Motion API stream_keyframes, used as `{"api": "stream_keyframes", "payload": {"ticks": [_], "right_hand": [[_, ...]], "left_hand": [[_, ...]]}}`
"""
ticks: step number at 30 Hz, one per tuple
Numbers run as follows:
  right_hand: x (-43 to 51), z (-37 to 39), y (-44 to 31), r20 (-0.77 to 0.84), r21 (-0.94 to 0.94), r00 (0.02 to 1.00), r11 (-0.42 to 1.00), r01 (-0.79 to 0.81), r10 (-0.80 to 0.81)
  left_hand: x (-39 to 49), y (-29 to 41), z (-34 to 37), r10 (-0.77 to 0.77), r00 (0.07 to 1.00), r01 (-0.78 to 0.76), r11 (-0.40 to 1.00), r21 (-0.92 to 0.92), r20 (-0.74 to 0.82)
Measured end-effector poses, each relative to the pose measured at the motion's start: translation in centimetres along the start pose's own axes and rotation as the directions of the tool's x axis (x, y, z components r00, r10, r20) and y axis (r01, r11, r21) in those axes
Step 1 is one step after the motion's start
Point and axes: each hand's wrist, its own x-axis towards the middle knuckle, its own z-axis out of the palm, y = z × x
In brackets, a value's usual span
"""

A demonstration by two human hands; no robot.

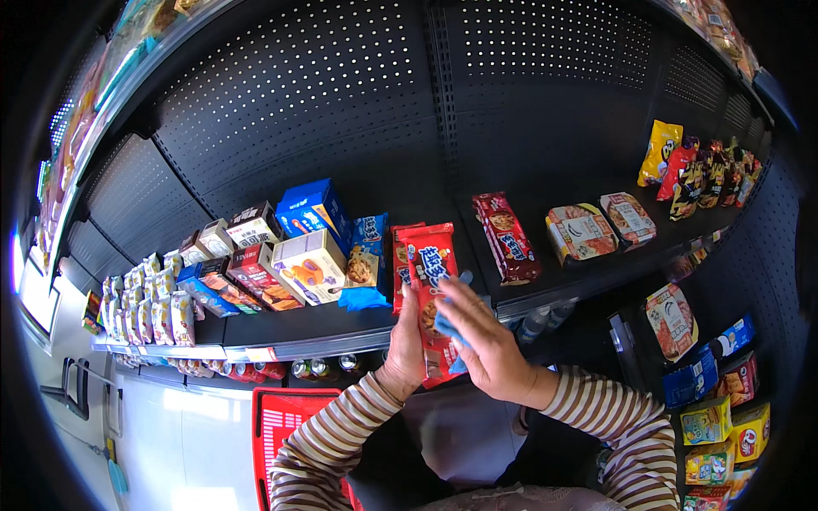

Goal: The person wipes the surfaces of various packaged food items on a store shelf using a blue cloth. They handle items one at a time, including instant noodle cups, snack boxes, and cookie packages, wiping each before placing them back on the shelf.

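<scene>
My left hand (407, 351) grips the left side of a red cookie packet (432, 255), which stands tilted up in front of the shelf. Across the packet's lower right part, my right hand (489, 342) presses a blue cloth (455, 326) against its face, fingers slanting up to the left. Behind the held packet, another red packet (402, 246) is partly hidden. To its left on the shelf lie a blue cookie packet (369, 249) and a piece of blue material (364, 298). A dark red cookie packet (507, 239) lies to the right.
Snack boxes (310, 268) and small white bags (182, 319) fill the left of the black shelf (275, 329). Trays of packaged food (581, 233) and snack bags (661, 153) are at the right. A red basket (259, 415) stands below left; more packages (706, 421) are at lower right.
</scene>
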Motion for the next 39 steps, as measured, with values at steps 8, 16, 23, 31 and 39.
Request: {"api": "stream_keyframes", "payload": {"ticks": [8, 16, 23, 31, 39], "right_hand": [[-0.1, -0.1, -0.9, 0.3, -0.136, 0.95, 0.982, 0.132, -0.086], [3.3, -2.6, 5.4, -0.121, -0.352, 0.992, 0.933, -0.071, 0.03], [2.9, -3.8, 8.9, -0.428, 0.387, 0.824, 0.899, -0.205, 0.372], [3.2, -2.2, 4.5, -0.115, -0.21, 0.988, 0.975, 0.074, -0.1], [0.7, -0.5, 3.7, 0.051, -0.294, 0.999, 0.956, 0.027, -0.013]], "left_hand": [[-0.7, 0.6, 0.3, -0.105, 0.991, 0.102, 0.994, 0.034, 0.088], [-1.9, -1.5, 1.0, -0.249, 0.948, 0.243, 0.969, 0.055, 0.197], [-1.5, -1.1, 0.1, -0.279, 0.933, 0.269, 0.96, 0.078, 0.228], [0.2, -2.9, -1.2, -0.412, 0.907, 0.393, 0.903, 0.174, 0.09], [0.4, -3.0, -1.2, -0.24, 0.97, 0.239, 0.97, 0.045, 0.024]]}}
